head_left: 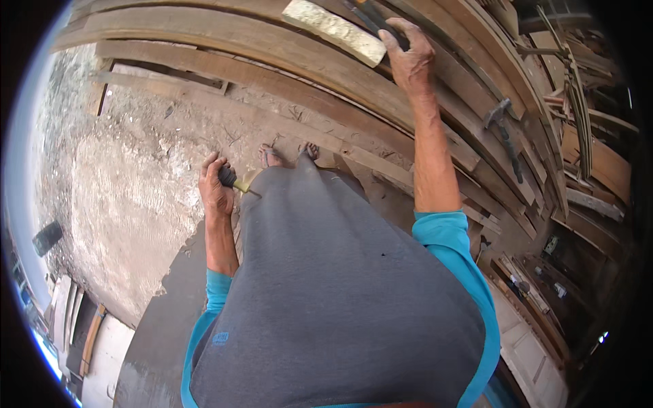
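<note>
My left hand (215, 183) hangs beside the apron-like dark grey front of my shirt, its fingers wrapped round a screwdriver-like tool (238, 181). That tool has a black grip, a yellowish collar and a thin metal shank. Farther up, my right hand (412, 54) reaches over the stacked planks (258, 71) and grips a long dark tool (374, 19) with a brownish edge; its kind is unclear. Just left of that hand, a pale, rough block (335, 31) lies on the boards. A hammer (502, 129) rests on the planks to the right.
Long boards curve across the far side and down the right. Wood scraps (578, 88) pile up at the far right. My feet (289, 153) stand on dusty ground (129, 197) before the planks. A dark block-like object (47, 238) lies at the left.
</note>
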The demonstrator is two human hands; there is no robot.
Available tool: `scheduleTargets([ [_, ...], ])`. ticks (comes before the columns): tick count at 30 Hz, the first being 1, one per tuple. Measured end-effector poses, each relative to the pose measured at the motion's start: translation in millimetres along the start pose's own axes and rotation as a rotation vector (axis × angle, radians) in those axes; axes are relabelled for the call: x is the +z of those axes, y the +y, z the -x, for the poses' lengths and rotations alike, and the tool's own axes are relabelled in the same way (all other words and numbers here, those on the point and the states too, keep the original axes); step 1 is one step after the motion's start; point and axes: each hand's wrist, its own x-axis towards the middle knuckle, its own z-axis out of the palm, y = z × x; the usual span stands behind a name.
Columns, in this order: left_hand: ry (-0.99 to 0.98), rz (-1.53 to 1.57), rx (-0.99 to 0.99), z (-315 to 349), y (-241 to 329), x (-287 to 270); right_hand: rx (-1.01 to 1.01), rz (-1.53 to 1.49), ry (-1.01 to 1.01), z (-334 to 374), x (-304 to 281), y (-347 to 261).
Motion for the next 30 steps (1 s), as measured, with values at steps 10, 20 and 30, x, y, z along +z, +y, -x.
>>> scheduleTargets([
  [10, -0.234, -0.098, -0.14, 18.1, -27.7, 42.9, 0.599, 0.633, 0.332, 115.2, -220.3, 101.8],
  [20, -0.401, -0.302, -0.144, 23.0, -28.0, 94.6, 0.434, 0.735, -0.067, 121.8, -243.2, 129.9],
  [30, -0.39, -0.335, 0.012, -1.0, 39.7, 101.8, -0.009, 0.785, 0.121, 69.9, -235.8, 55.4],
])
